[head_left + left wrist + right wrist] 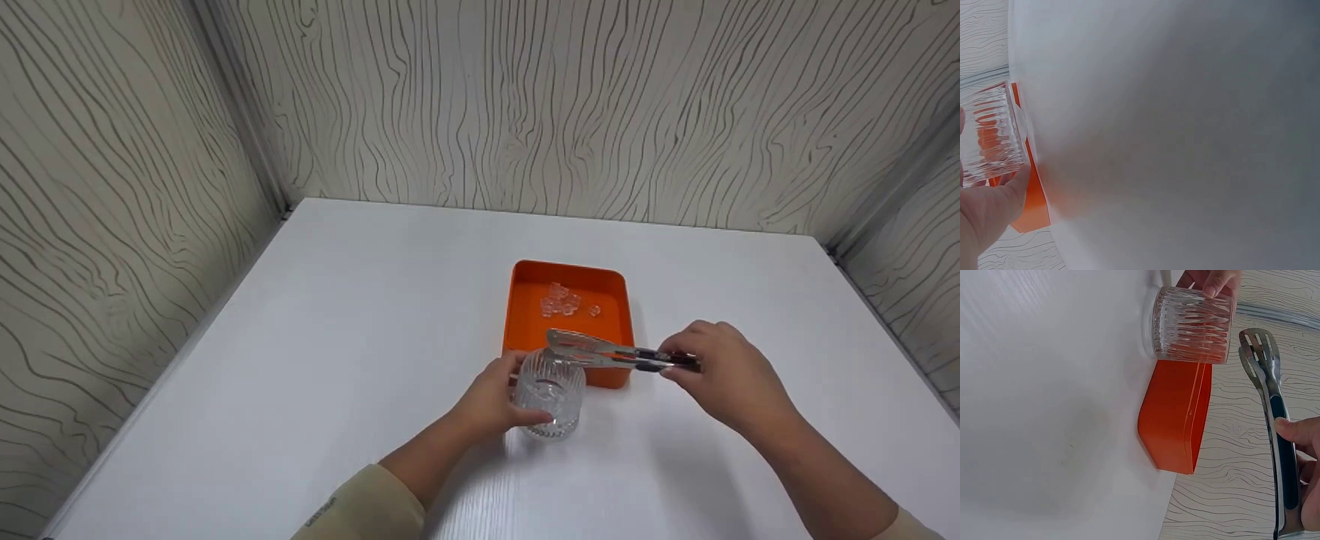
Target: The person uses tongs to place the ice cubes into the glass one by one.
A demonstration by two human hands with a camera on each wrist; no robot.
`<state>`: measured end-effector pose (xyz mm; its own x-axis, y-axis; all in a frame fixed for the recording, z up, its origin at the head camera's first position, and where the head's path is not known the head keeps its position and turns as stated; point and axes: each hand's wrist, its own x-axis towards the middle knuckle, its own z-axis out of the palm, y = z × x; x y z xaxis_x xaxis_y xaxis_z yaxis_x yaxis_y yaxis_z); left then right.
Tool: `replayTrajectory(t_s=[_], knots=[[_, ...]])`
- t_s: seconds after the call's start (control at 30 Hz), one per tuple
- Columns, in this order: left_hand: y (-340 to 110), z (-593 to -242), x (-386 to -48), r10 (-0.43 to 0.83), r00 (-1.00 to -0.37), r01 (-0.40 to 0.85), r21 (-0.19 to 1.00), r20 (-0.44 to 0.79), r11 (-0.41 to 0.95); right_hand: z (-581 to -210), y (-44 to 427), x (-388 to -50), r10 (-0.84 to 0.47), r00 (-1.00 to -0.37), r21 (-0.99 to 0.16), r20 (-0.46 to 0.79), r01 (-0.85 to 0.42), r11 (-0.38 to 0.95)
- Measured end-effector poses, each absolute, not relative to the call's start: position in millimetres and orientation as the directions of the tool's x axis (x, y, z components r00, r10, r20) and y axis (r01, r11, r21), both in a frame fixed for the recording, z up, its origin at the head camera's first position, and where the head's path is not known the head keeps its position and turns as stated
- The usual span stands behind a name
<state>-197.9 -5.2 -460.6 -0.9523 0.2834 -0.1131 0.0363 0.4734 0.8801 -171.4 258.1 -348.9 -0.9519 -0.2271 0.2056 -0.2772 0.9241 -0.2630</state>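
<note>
The left hand gripped a clear, ribbed glass tumbler, roughly upright over the white tabletop, just beside a shallow orange rectangular tray. Clear material showed low inside the tumbler; whether it was loose pieces could not be confirmed. Small, clear, faceted pieces lay in the tray, not yet lifted out; work was judged partway. The right hand grasped silver metal tongs with dark teal grips, tips above the tumbler's mouth, slightly parted, no piece visible between them.
</note>
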Motion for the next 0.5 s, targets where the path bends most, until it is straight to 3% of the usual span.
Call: replayTrajectory(t_s=[0.5], knots=[[-4.2, -460.3, -197.3, 0.275, -0.953, 0.021, 0.882, -0.125, 0.471, -349.1, 258.8, -174.4, -0.215, -0.959, -0.282, 0.187, -0.262, 0.923]])
